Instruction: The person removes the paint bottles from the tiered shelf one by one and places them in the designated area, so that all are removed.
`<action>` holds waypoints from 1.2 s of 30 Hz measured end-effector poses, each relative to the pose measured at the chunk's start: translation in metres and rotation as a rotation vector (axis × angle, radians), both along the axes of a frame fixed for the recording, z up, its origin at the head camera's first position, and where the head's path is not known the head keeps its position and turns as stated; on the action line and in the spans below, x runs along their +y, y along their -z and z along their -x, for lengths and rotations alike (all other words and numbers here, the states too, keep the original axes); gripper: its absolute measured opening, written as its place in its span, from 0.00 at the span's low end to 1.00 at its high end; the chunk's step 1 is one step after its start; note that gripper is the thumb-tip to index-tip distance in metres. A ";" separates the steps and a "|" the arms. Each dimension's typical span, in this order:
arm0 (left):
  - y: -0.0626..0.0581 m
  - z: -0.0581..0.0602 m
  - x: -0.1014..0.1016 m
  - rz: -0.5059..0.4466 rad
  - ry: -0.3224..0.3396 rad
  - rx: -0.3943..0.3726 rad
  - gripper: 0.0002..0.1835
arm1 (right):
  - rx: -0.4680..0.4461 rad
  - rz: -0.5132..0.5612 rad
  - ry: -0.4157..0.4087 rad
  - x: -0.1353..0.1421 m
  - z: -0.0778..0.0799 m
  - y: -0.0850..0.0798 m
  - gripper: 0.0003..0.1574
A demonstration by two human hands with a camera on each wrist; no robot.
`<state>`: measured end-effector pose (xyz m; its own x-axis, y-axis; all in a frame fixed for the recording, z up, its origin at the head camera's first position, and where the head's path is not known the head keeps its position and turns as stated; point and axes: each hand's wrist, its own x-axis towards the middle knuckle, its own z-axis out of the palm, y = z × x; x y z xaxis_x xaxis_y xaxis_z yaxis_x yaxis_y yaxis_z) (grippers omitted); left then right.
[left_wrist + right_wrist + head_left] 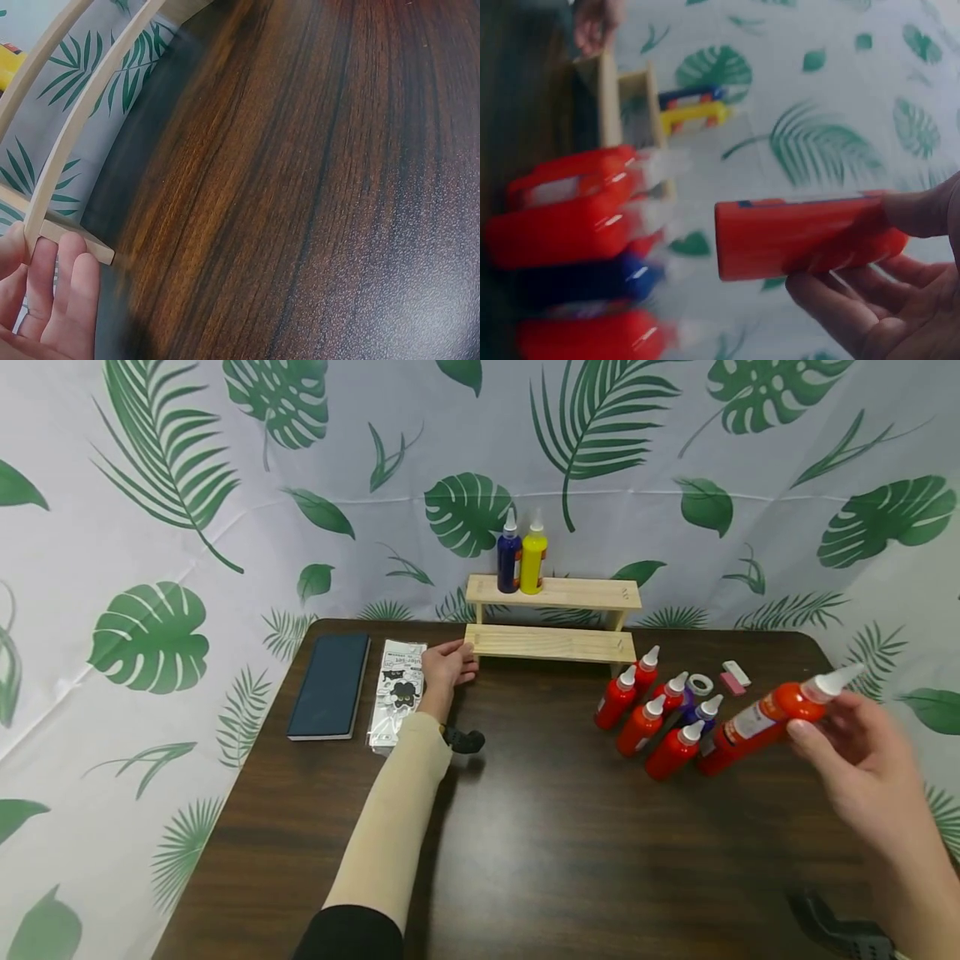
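My right hand [870, 760] grips a red squeeze bottle of paint [765, 717] with a white nozzle, tilted above the table's right side. In the right wrist view the thumb and fingers wrap one end of this red bottle [802, 238]. At the left end of a two-step wooden rack [555, 644], my left hand [446, 670] pinches the lower board [56, 176] between thumb and fingers. On the upper step stand a blue bottle [508, 560] and a yellow bottle [533, 560], both upright. Several red bottles [642, 727] cluster right of the rack, with a dark blue bottle [703, 713] among them.
A dark blue notebook [328, 687] and a black-and-white printed packet [396, 693] lie left of the rack. Behind the bottles are a white tape roll [701, 684] and a pink-and-white eraser [735, 677]. A leaf-patterned cloth [375, 460] hangs behind the table.
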<state>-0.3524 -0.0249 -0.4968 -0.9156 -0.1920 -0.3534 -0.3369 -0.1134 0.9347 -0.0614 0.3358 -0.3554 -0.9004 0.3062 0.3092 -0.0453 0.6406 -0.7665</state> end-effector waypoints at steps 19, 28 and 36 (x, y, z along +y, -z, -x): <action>-0.001 0.000 0.000 -0.003 0.003 0.026 0.14 | -0.120 0.012 0.156 -0.001 -0.015 0.111 0.32; 0.000 0.001 0.002 0.004 -0.002 0.023 0.14 | -0.206 0.060 0.137 -0.007 -0.013 0.121 0.35; 0.000 0.000 0.000 0.020 0.001 0.016 0.14 | -0.232 0.066 0.147 -0.009 -0.012 0.124 0.36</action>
